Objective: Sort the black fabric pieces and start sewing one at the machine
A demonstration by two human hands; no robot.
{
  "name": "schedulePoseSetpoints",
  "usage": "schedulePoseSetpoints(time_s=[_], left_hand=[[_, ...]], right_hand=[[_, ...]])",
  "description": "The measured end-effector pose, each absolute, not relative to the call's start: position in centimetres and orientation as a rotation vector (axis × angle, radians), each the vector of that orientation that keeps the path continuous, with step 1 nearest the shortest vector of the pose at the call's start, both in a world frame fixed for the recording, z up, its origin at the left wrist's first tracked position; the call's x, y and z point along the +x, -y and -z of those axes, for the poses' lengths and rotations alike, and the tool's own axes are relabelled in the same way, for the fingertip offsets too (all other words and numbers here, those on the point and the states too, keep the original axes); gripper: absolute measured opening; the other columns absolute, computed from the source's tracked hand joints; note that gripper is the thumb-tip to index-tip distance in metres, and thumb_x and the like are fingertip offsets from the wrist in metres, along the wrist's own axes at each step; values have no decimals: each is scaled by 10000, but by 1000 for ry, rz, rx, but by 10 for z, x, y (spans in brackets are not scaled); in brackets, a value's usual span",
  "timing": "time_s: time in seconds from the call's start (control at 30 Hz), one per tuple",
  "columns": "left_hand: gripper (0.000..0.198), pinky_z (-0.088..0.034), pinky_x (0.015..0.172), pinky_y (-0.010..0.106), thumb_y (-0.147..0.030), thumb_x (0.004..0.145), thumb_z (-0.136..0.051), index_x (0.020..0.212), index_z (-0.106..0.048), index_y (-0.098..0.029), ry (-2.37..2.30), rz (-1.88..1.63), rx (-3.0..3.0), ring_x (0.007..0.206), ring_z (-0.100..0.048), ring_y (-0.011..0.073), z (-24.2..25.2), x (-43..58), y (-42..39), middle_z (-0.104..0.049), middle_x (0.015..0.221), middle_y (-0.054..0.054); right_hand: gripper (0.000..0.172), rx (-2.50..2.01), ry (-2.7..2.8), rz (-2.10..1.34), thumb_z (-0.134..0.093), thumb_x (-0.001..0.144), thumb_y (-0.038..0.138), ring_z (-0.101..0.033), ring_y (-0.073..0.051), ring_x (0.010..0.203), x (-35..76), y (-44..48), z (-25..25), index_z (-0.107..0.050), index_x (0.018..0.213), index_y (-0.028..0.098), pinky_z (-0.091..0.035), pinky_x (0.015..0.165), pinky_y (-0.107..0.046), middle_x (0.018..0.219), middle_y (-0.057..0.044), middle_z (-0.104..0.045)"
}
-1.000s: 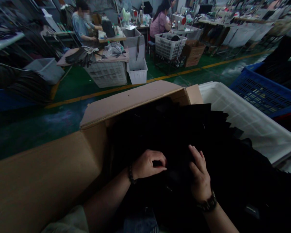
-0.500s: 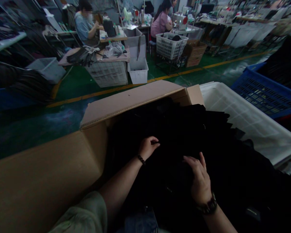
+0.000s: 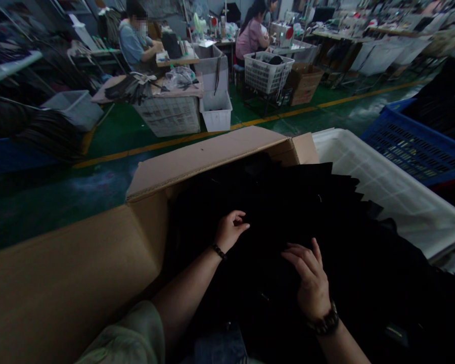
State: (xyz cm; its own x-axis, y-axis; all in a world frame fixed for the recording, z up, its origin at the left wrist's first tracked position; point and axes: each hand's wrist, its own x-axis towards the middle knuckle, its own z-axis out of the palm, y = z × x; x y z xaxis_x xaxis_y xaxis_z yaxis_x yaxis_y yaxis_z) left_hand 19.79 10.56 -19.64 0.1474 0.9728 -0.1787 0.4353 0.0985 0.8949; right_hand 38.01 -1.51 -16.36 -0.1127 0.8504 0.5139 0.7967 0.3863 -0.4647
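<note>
A heap of black cloth pieces (image 3: 258,202) fills the cardboard box (image 3: 144,232) and spreads right over the white plastic tub (image 3: 387,187). Over the middle of the heap is my left hand (image 3: 231,230), fingers curled with a gap between thumb and fingertips; no held thing shows there. My right hand (image 3: 313,280) lies against the dark cloth with its fingers stretched and its thumb apart. The cloth is so dark that single pieces and the exact contact under both hands are hard to make out.
A blue crate (image 3: 420,141) with dark material stands at the right. Beyond the box, a yellow line (image 3: 197,136) crosses the green floor (image 3: 109,177). Farther back are a white basket (image 3: 267,73), white bins (image 3: 216,111) and people seated at sewing tables.
The left fingers have spread slightly apart. My right fingers have shifted a little left. A cloth edge at the heap's far right side now reaches farther right.
</note>
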Motion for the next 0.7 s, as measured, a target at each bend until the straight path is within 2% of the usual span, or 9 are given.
schedulePoseSetpoints(time_s=[0.13, 0.37, 0.57, 0.63, 0.7], left_hand=[[65, -463, 701, 249, -111, 679, -632, 725, -633, -158, -1404, -737, 1506, 733, -601, 143, 191, 197, -103, -647, 757, 8], [54, -460, 724, 257, -131, 676, -633, 719, -632, -163, -1378, -718, 1520, 761, -604, 156, 186, 197, -101, -652, 768, 6], [66, -464, 709, 252, -162, 690, -602, 751, -628, -164, -1379, -698, 1481, 741, -609, 158, 190, 196, -101, -660, 763, 4], [83, -467, 689, 254, -218, 721, -579, 757, -631, -164, -1359, -683, 1469, 718, -613, 161, 191, 195, -99, -661, 737, 2], [200, -471, 678, 263, -320, 779, -516, 761, -635, -161, -1342, -672, 1459, 719, -616, 171, 192, 194, -97, -662, 723, 8]], right_hand=[[318, -1400, 1903, -81, -297, 841, 63, -558, -159, 921, 380, 14, 163, -562, 960, 192, -184, 1031, -494, 890, -37, -585], [333, -1414, 1886, -111, -292, 839, 68, -557, -159, 919, 380, 14, 165, -568, 958, 210, -193, 1023, -503, 888, -29, -585], [324, -1419, 1895, -90, -291, 829, 64, -553, -163, 923, 379, 12, 162, -561, 945, 200, -182, 1025, -490, 881, -30, -588], [339, -1490, 1914, -103, -286, 804, 55, -556, -165, 907, 378, 9, 158, -563, 921, 211, -189, 1019, -488, 866, -23, -594], [364, -1594, 1930, -114, -287, 762, 25, -564, -167, 861, 377, 1, 156, -569, 888, 217, -212, 1001, -494, 844, -18, -602]])
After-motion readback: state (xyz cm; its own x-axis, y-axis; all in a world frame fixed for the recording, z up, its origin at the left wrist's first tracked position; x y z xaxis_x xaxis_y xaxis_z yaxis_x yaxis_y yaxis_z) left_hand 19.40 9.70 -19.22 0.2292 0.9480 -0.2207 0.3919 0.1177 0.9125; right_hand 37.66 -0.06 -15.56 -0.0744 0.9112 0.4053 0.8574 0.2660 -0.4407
